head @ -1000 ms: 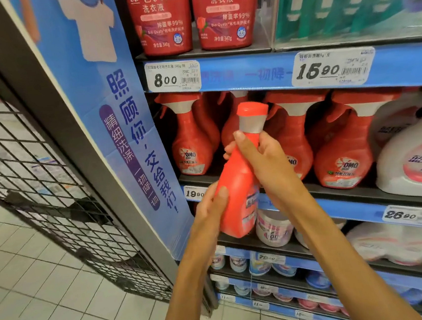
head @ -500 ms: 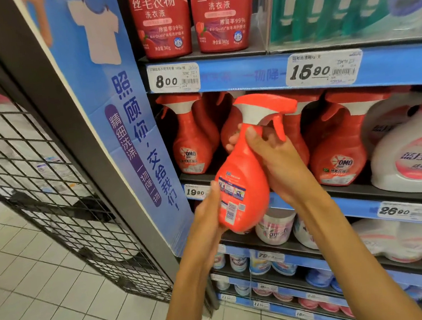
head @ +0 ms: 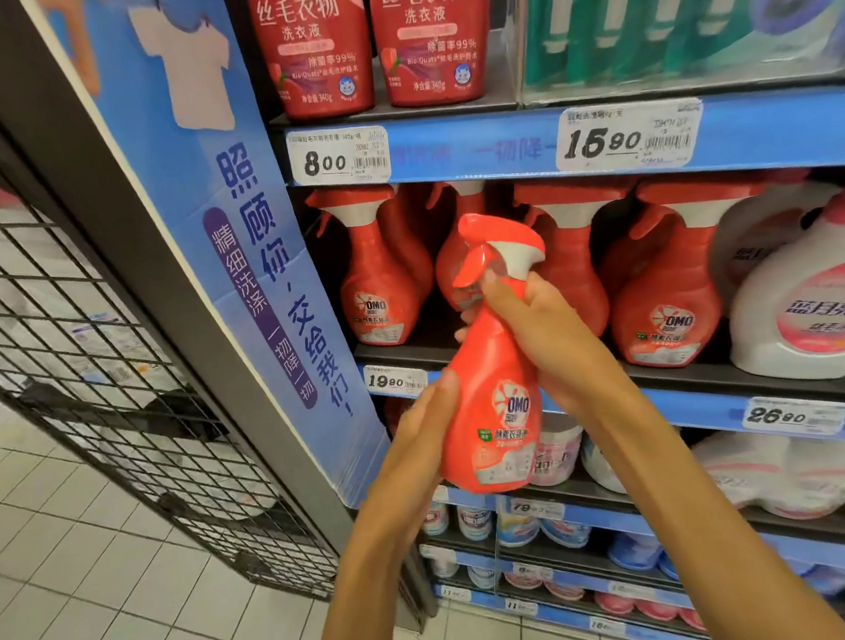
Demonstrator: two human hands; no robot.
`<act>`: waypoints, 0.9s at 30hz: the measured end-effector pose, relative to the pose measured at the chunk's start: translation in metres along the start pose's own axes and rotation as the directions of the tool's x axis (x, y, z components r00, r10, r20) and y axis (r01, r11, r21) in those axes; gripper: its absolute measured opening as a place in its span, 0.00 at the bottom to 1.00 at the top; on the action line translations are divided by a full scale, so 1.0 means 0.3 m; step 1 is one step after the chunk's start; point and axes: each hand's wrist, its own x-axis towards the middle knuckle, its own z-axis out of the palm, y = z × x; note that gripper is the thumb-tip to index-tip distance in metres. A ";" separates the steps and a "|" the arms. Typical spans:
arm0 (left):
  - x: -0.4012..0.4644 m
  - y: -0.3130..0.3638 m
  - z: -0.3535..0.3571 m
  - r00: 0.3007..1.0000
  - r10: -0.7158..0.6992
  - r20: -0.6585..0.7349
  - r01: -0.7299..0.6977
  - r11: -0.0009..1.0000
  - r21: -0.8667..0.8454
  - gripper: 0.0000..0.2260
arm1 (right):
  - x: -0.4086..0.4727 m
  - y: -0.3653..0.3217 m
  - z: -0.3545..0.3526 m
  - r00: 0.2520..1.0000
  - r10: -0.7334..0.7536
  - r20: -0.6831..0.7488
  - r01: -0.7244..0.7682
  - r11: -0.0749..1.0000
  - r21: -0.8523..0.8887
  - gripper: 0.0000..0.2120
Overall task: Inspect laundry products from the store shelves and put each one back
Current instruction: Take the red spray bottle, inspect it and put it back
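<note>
head view, near to far: 2 forearms rise from the bottom centre of the frame. the left hand (head: 412, 444) lies with fingers mostly straight, cupping the lower left side of the bottle (head: 494, 390), loosely and not wrapped round it. the right hand (head: 540, 329) is curled closed round the bottle's neck, just under the trigger (head: 472, 266). the bottle sits at the centre of the frame, off the shelf and tilted slightly. 0.5 s ago its back label with the barcode faced the camera; now the front logo does, and the nozzle points to the upper left instead of the right. so it has been turned round in the hands, and i judge the inspecting is nearly through, with returning it next. behind it, the shelf (head: 464, 349) has a gap between 2 like bottles, above the 19.90 tag (head: 395, 380).
</note>
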 end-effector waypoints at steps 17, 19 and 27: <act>-0.050 0.034 0.018 0.946 -0.065 0.316 0.220 0.847 -0.484 0.27 | 0.016 0.045 -0.011 0.904 0.424 0.044 -0.421 0.873 0.247 0.11; -0.051 0.032 0.032 0.967 -0.084 0.240 0.189 0.869 -0.457 0.26 | 0.025 0.041 -0.014 0.934 0.350 0.068 -0.356 0.902 0.245 0.12; -0.045 -0.012 0.024 0.995 0.060 -0.083 -0.065 0.997 -0.053 0.21 | 0.012 -0.015 -0.022 0.976 -0.060 0.207 0.054 0.998 0.033 0.14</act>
